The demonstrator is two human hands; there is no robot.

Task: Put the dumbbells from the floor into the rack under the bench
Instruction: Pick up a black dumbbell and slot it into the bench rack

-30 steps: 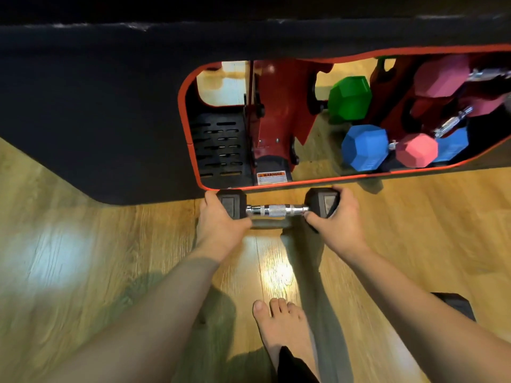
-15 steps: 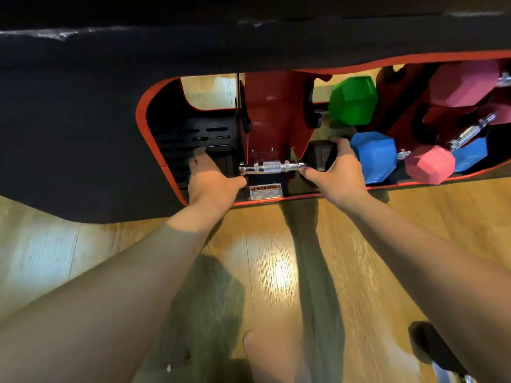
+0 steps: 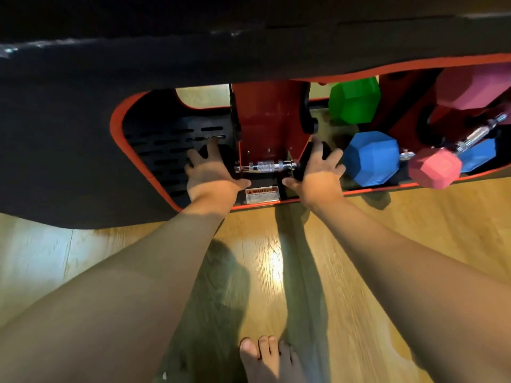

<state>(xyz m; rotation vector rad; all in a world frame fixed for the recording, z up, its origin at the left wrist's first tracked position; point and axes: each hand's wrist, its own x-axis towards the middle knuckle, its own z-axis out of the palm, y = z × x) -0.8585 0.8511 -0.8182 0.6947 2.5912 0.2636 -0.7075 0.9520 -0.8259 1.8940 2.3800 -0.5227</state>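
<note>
The red post [image 3: 269, 125] splits the opening under the counter [image 3: 83, 139]. Left of it lies open slotted floor [image 3: 163, 150]; right, the blue dumbbell [image 3: 372, 157] and green dumbbell [image 3: 354, 99] crowd the space.
</note>
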